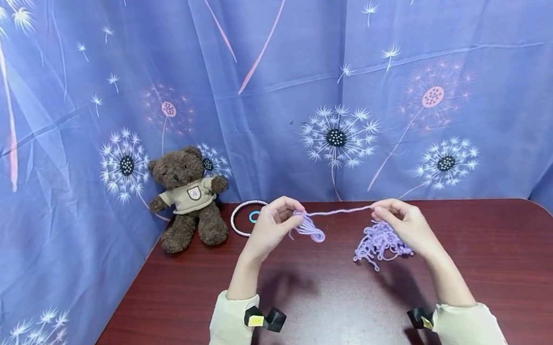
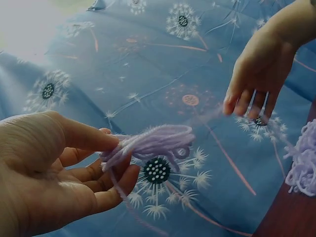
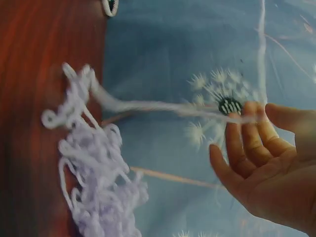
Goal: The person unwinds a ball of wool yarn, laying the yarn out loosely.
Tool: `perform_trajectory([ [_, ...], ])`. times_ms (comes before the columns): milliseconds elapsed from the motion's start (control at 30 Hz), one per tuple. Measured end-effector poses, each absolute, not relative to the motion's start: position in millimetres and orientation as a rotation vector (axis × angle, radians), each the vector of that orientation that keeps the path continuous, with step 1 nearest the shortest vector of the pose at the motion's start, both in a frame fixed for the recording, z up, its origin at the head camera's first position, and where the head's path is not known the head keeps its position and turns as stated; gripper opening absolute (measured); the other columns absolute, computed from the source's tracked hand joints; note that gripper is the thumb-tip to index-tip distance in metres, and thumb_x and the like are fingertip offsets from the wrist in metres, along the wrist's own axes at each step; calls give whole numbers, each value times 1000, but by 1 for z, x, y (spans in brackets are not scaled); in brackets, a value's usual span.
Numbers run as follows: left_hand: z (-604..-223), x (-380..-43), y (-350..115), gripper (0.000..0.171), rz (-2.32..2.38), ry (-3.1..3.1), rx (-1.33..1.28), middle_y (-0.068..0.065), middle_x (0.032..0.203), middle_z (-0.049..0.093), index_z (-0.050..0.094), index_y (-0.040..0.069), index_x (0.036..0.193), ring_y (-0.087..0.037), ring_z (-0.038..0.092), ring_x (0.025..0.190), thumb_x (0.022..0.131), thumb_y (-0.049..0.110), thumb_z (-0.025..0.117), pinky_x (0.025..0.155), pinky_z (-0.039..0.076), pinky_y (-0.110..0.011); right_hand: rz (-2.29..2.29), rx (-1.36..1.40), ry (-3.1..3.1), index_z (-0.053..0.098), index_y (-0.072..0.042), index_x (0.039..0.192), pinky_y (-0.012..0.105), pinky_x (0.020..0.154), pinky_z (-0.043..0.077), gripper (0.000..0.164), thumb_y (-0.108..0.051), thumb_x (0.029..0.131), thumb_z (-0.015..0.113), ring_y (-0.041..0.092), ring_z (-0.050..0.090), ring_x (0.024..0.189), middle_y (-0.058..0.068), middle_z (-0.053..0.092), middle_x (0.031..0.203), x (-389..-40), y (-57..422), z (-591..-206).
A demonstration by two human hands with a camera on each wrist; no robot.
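Observation:
My left hand [image 1: 272, 223] pinches a small looped bundle of lilac yarn [image 2: 153, 140] between thumb and fingers, with a loose end hanging below it in the left wrist view. From the bundle a strand [image 1: 341, 211] runs nearly straight across to my right hand [image 1: 406, 223], whose thumb and fingertips pinch it. In the right wrist view the strand [image 3: 163, 106] continues from those fingertips down to a tangled heap of the same yarn [image 3: 103, 182] on the table. Both hands are raised above the tabletop, apart from each other.
A brown teddy bear [image 1: 186, 198] in a beige shirt sits at the table's back left. Beside it lie a white ring [image 1: 233, 220] and a smaller turquoise ring [image 1: 252, 217], partly behind my left hand. A blue dandelion-print curtain [image 1: 279, 140] hangs behind the dark red table [image 1: 493, 265].

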State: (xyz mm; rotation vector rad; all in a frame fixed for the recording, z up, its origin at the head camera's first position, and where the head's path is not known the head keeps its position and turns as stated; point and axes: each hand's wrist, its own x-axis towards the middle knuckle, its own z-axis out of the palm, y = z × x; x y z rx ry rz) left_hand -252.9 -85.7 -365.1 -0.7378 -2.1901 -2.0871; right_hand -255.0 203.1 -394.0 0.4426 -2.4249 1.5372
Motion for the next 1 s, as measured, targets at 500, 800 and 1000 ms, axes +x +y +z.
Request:
perform_trajectory([
  [500,-365,-243,-61,19,-1967,-2372,-936,-32,100,62,60,-10,105,1,57,74,87,-6,60,61,46,-16,1829,694,-2443,65,0,114,23,56,50,25,-18,99,55,2,57,67,-7,64,82,-232,138,-396],
  [800,-365,-244,-64,25,-1973,-2409,-987,-34,105,60,59,-13,112,3,58,78,87,-5,60,70,47,-13,1706,663,-2438,67,-2,102,24,71,53,19,-16,98,56,3,60,79,-8,64,84,-233,150,-390],
  [1000,-367,-244,-65,27,-1943,-2460,-1105,-32,97,60,59,-11,115,2,54,70,89,-2,60,60,44,-16,1817,638,-2348,63,4,106,21,67,52,21,-14,99,53,2,59,76,-12,65,83,-229,154,-382],
])
